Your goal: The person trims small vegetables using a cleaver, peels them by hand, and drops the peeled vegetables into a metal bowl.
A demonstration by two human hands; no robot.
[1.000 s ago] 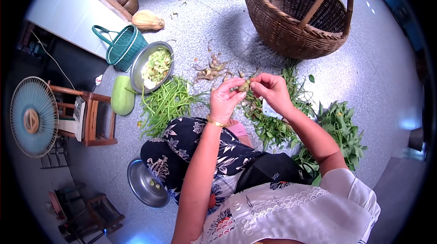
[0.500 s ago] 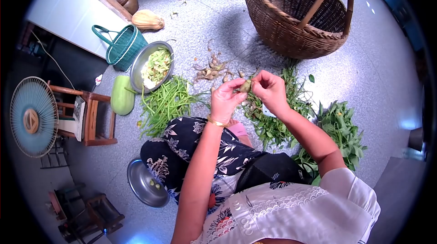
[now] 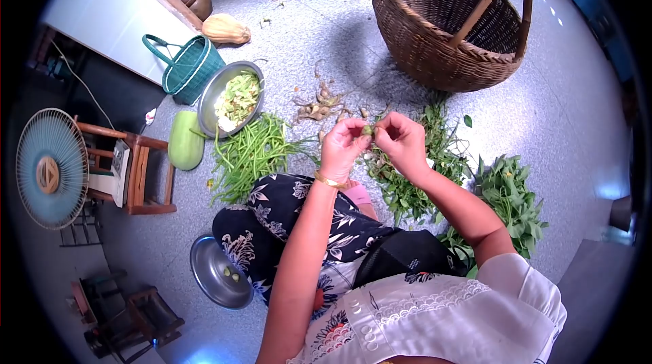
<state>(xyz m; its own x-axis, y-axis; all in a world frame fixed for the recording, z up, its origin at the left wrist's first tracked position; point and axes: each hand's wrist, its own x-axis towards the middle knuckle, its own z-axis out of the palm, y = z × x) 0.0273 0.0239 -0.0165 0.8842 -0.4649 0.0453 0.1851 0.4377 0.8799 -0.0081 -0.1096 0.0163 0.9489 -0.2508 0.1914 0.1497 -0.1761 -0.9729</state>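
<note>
Between my two hands is a small greenish-brown bulb (image 3: 367, 131). My left hand (image 3: 341, 151) pinches it from the left, fingers closed round it. My right hand (image 3: 402, 142) meets it from the right with thumb and forefinger pressed together at its edge. Beyond the hands, brown bulbs and peelings (image 3: 319, 104) lie on the floor. Long green beans (image 3: 255, 153) are heaped to the left, beside a metal bowl of cut vegetables (image 3: 222, 82). Leafy greens (image 3: 407, 194) lie below and right of my right hand.
A large wicker basket (image 3: 428, 58) stands at the upper right. Leftward are a green basket (image 3: 193, 68), a pale gourd (image 3: 185, 141), an orange squash (image 3: 225, 28), a fan (image 3: 51, 170) and a wooden chair (image 3: 146, 177). A metal basin (image 3: 207, 276) holds small pieces near my knee.
The view has shifted slightly. My hands have stayed together round the bulb, turning a little, and my fingers now cover more of it.
</note>
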